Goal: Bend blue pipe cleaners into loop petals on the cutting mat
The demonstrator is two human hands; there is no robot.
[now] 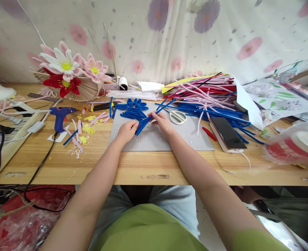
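Note:
Both hands are over the grey cutting mat (154,142). My left hand (128,131) is closed at the left side of a bundle of blue pipe cleaners (142,126), near its lower end. Farther up the same bundle, the fingers of my right hand (159,122) pinch it, and loose ends fan out beyond them to the upper right. Just behind my left hand lie cut blue pieces (134,113) and bent blue loops (136,103). White-handled scissors (178,117) rest on the mat to the right of my right hand.
A blue glue gun (61,118), yellow and pink scraps (87,129) and a power strip (9,139) are at the left. Fuzzy flowers (66,66) stand behind. Long pipe cleaners (206,90), a phone (228,132), a red tool (209,134) and a wrapped cup (295,144) lie right.

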